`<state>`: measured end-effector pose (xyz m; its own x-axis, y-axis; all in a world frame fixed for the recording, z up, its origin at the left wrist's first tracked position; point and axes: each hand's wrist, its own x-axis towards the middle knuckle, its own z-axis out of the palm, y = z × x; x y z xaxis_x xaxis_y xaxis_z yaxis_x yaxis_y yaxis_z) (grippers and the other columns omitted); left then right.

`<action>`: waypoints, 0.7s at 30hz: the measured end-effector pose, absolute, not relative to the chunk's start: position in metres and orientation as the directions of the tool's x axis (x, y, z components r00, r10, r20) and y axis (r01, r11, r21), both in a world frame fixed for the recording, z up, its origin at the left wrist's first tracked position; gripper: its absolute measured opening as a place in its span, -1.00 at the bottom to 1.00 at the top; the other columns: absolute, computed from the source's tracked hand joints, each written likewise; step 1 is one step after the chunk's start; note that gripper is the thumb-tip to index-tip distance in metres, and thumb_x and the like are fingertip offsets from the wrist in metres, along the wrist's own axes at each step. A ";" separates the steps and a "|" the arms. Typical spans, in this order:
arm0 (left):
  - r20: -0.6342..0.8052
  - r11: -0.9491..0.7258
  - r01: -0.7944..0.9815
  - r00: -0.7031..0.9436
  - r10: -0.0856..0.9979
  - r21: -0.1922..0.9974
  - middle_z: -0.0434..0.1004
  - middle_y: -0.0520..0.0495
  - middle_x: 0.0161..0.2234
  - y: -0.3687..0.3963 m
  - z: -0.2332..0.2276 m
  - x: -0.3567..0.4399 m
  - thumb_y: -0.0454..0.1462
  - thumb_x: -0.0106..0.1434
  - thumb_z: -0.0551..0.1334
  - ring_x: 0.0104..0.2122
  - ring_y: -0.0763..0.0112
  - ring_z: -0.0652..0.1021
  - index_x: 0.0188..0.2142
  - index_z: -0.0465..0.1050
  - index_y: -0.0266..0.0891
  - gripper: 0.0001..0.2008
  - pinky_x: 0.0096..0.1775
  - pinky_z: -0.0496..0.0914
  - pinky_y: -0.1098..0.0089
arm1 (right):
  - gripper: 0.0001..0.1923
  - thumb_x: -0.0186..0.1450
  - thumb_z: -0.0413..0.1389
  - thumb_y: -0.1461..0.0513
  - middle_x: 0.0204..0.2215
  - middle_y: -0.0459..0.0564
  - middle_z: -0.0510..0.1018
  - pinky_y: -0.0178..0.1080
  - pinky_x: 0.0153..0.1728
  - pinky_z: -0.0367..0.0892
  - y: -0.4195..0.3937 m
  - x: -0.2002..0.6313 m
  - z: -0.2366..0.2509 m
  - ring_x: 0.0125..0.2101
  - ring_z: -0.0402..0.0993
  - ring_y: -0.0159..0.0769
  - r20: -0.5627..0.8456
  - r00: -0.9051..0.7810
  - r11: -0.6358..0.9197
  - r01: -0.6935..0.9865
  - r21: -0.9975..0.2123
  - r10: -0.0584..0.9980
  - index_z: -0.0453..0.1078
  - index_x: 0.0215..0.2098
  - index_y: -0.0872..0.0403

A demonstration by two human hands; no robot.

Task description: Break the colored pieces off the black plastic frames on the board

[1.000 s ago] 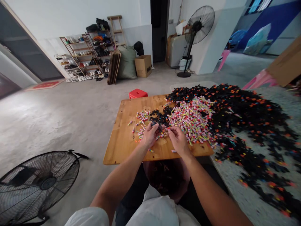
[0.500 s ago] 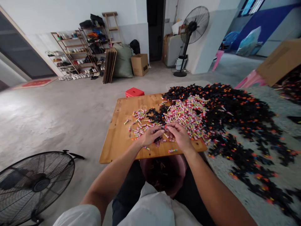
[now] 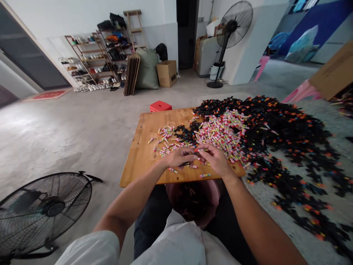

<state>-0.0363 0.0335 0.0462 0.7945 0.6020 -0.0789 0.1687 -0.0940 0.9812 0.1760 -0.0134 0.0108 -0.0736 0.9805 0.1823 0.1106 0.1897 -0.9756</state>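
Observation:
My left hand (image 3: 180, 157) is closed around a small black plastic piece (image 3: 184, 164), mostly hidden by the fingers. Right up against it, my right hand (image 3: 213, 159) pinches a small candy-coloured tube with a red end (image 3: 196, 150); the fingertips of both hands meet over the near part of the wooden table (image 3: 146, 154). Just beyond them lies a heap of pink, white and yellow-green tubes (image 3: 220, 130). Several loose black pieces (image 3: 186, 133) sit left of that heap. One single tube (image 3: 204, 176) rests near the table's front edge.
A large spread of black pieces with orange bits (image 3: 286, 129) covers the surface to the right. Between my knees stands a pink tub (image 3: 216, 206) with dark contents. A floor fan (image 3: 52, 209) is at left, a red stool (image 3: 160, 106) behind the table.
The view has shifted slightly, so the scene sits a little further right. My hands stay together; the black piece in my left hand lies more level than before.

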 end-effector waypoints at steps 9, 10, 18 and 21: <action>-0.156 -0.029 0.213 0.795 0.586 0.977 0.41 0.09 -0.63 0.034 0.037 -0.039 0.09 0.31 0.33 -0.73 0.58 0.32 -0.05 0.59 -0.32 -0.49 -0.66 0.17 0.54 | -0.76 0.41 0.13 0.12 -0.08 0.06 0.67 -0.07 0.01 0.50 -0.024 0.186 0.021 -0.08 0.59 -0.12 0.345 -0.167 0.383 0.431 -0.817 0.924 0.62 -0.12 -0.03; -0.171 -0.022 0.225 0.795 0.583 0.974 0.41 0.09 -0.63 0.034 0.035 -0.040 0.08 0.31 0.33 -0.73 0.58 0.33 -0.03 0.59 -0.31 -0.49 -0.66 0.17 0.54 | -0.76 0.41 0.11 0.14 -0.08 0.06 0.67 -0.05 0.06 0.47 -0.025 0.186 0.021 -0.05 0.58 -0.11 0.367 -0.186 0.411 0.462 -0.786 0.911 0.62 -0.11 -0.03; -0.170 -0.005 0.215 0.786 0.595 0.977 0.49 0.02 -0.56 0.029 0.033 -0.037 0.05 0.25 0.39 -0.67 0.52 0.41 -0.11 0.65 -0.31 -0.54 -0.64 0.23 0.51 | -0.74 0.40 0.17 0.07 -0.32 -0.02 0.67 -0.16 -0.22 0.51 -0.037 0.186 0.014 -0.37 0.60 -0.20 0.230 -0.095 0.249 0.352 -0.902 0.968 0.61 -0.05 -0.02; -0.225 0.046 0.244 0.784 0.578 0.969 0.48 0.03 -0.58 0.024 0.036 -0.036 0.03 0.25 0.40 -0.69 0.52 0.40 -0.10 0.66 -0.31 -0.55 -0.64 0.26 0.50 | -0.69 0.37 0.20 0.03 -0.50 -0.08 0.61 -0.20 -0.36 0.48 -0.041 0.186 0.010 -0.49 0.56 -0.22 0.121 -0.087 0.140 0.265 -0.954 0.989 0.61 -0.05 0.02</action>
